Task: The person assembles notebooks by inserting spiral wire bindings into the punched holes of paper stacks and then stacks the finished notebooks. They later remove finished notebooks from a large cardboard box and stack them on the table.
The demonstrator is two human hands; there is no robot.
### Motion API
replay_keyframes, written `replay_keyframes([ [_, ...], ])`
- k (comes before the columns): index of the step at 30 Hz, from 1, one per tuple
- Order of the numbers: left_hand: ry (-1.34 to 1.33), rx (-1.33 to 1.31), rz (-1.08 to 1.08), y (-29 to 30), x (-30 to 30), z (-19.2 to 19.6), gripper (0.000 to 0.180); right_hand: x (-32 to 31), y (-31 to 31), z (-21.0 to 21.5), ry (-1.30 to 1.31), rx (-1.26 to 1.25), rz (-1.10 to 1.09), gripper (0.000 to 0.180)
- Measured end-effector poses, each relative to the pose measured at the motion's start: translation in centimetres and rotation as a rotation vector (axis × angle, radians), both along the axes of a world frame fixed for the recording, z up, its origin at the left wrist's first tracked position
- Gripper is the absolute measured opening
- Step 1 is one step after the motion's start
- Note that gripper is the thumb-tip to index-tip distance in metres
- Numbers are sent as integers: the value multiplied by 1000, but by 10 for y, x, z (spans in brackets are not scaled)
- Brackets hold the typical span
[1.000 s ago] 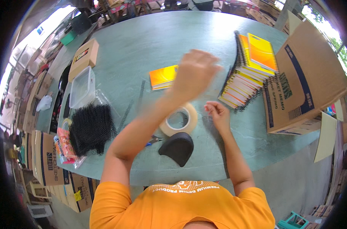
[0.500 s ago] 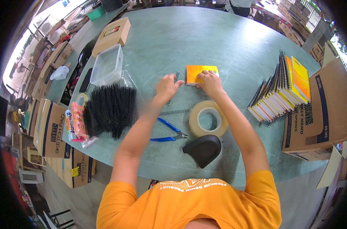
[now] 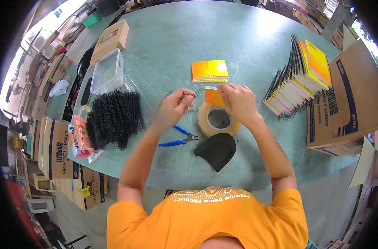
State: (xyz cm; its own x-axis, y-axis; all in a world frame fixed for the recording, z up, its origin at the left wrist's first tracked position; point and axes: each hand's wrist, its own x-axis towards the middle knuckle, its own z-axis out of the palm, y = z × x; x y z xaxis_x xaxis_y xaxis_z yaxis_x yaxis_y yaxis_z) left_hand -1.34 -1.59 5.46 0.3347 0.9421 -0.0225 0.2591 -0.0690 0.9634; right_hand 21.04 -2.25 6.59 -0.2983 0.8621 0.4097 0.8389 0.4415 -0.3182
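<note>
— Hands first: what did each one have?
— Right hand [image 3: 238,101] pinched a small orange notepad [image 3: 214,96] above the roll of tan tape [image 3: 218,120]; left hand [image 3: 175,106] pinched a thin wire spiral [image 3: 192,110] at its edge, apparently part-threaded.
— Done work?
— One orange pad [image 3: 209,71] lay far on the grey-green bench [image 3: 164,41]; bound pads [image 3: 299,76] stacked right. Black coils [image 3: 114,118] waited left; blue cutters [image 3: 176,139] near.

Tape roll [image 3: 218,120] lies centre — pliers [image 3: 177,138] left, notebook stack [image 3: 300,79] right (coils [image 3: 115,118] far left).
</note>
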Motion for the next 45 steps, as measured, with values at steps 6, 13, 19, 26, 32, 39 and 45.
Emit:
replay_keyframes([
  [6,150,322,133,-32,16,-2,23,-8,-6,0,36,-91,134,24],
  [13,305,430,249,-33,13,3,19,-12,-13,8,79,-152,149,31],
  [19,231,627,305,-29,18,6,17,-23,-14,11,-4,-157,168,25],
  [26,282,356,86,-21,-9,23,21,-40,-11,0,129,12,129,14],
  [32,482,751,123,-24,-5,7,25,-42,-7,1,350,-159,126,12],
  [39,337,493,-245,-106,48,-24,36,-32,-12,7,362,-35,117,17],
  [45,209,764,399,-41,9,33,41,51,-15,-16,990,-655,247,19],
])
